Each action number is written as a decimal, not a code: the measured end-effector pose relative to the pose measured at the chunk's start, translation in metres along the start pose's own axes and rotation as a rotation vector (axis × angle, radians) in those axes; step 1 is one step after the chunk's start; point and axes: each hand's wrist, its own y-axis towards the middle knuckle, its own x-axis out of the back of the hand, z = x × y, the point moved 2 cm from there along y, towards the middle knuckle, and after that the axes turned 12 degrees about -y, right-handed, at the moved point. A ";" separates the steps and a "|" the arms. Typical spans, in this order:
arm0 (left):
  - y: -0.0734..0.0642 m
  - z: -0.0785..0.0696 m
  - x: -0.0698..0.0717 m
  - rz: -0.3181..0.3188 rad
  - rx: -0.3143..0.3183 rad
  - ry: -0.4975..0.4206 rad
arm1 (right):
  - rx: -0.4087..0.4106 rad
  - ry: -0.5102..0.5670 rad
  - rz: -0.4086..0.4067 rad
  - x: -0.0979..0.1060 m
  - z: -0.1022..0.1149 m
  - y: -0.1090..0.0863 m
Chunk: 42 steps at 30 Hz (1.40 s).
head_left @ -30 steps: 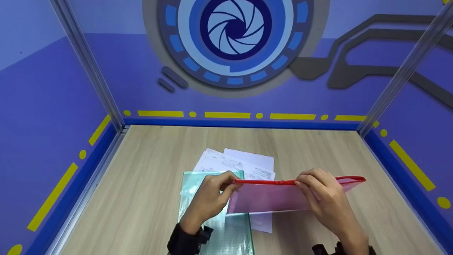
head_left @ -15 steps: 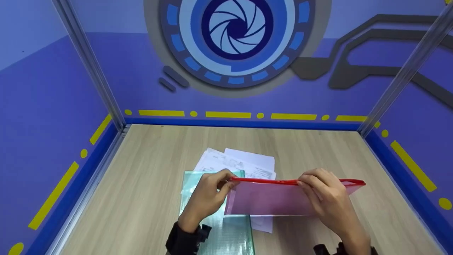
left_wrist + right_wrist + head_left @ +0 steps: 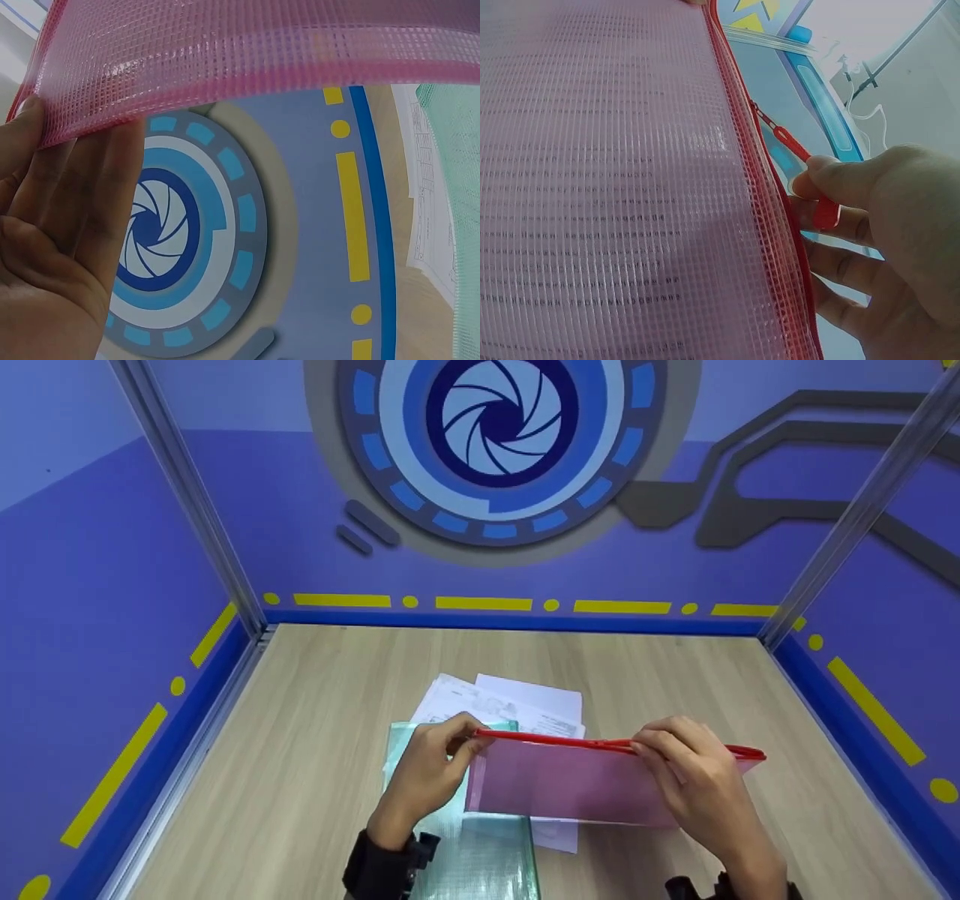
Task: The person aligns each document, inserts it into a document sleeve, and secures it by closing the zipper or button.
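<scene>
A pink mesh zipper pouch (image 3: 570,780) with a red zipper along its top edge hangs between my hands, above the table. My left hand (image 3: 427,769) pinches its upper left corner between thumb and fingers. In the right wrist view, thumb and forefinger of my right hand (image 3: 900,232) pinch the red zipper pull (image 3: 791,142), which is stretched out from the slider. Right of my right hand, the zipper edges (image 3: 750,752) stand apart. Lines of print show through the mesh in the right wrist view. Below lies a green mesh pouch (image 3: 495,859), partly covered by the pink one.
Printed paper sheets (image 3: 480,701) lie overlapping behind and partly under the green pouch. The wooden table (image 3: 322,735) is bounded by a blue back wall (image 3: 247,532) and side walls, with metal posts (image 3: 187,502) at the corners.
My left hand has moved left with the corner of the pink pouch. My right hand stays nearly in place, and the pouch's lower edge now tilts down to the right.
</scene>
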 end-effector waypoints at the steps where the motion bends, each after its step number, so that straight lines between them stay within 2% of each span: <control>1: 0.000 0.001 0.001 -0.003 -0.005 0.000 | -0.010 0.001 0.012 0.000 0.000 0.000; 7: 0.000 0.003 0.003 -0.014 0.002 0.013 | -0.042 0.004 0.053 0.001 -0.001 -0.001; 15: 0.000 0.004 0.004 -0.020 -0.021 0.013 | 0.042 0.039 -0.061 0.000 -0.003 0.000; 21: -0.001 0.004 0.007 -0.033 0.004 0.033 | 0.040 0.030 -0.063 0.002 -0.007 -0.001; 29: -0.001 0.005 0.009 -0.045 -0.012 0.051 | 0.047 0.027 -0.065 0.004 -0.009 0.000; 38: -0.001 0.004 0.009 -0.038 0.013 0.043 | 0.014 0.013 -0.051 0.004 -0.010 -0.001; 42: 0.000 0.003 0.009 -0.040 0.006 0.042 | 0.011 0.015 -0.054 0.004 -0.011 -0.001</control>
